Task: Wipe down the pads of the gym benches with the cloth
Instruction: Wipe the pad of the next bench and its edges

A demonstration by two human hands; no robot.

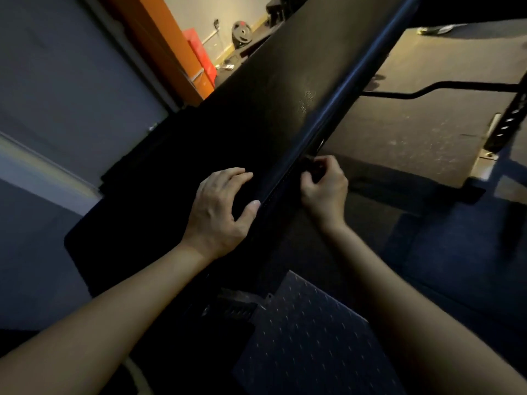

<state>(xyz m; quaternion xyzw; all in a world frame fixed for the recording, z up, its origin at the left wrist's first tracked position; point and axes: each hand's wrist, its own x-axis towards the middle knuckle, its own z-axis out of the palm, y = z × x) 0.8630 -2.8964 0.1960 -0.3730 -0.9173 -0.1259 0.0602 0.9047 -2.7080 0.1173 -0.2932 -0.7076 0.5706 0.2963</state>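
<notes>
grey wall (57,81): far to the left of the left hand, with a pale band running across it lower down.
orange panel (159,44): above and beyond the left hand, at the far left end of the pad; red boxes (199,52) stand just right of it.
left hand (219,212): released, palm down on the bench pad. Fingers are loosely spread and point towards the right hand, and the thumb tip lies at the pad's side rim.
bench pad (256,109): black, long, running diagonally from under the left hand up and away to the right. Its glossy rim (328,109) passes between the two hands.
weight plate (242,34): on the floor well beyond both hands, past the pad's far edge.
right hand (323,186): just right of the rim and below its level, apart from the left hand. Fingers are curled round a small dark object (312,166) tucked under the rim; too dark to tell whether it is the cloth.
tread plate (308,337): dotted metal, between the two forearms, nearer than the hands.
floor mat (413,124): brownish, scuffed, beyond and right of the right hand.
curved bar (427,92): black, above that mat, further right.
</notes>
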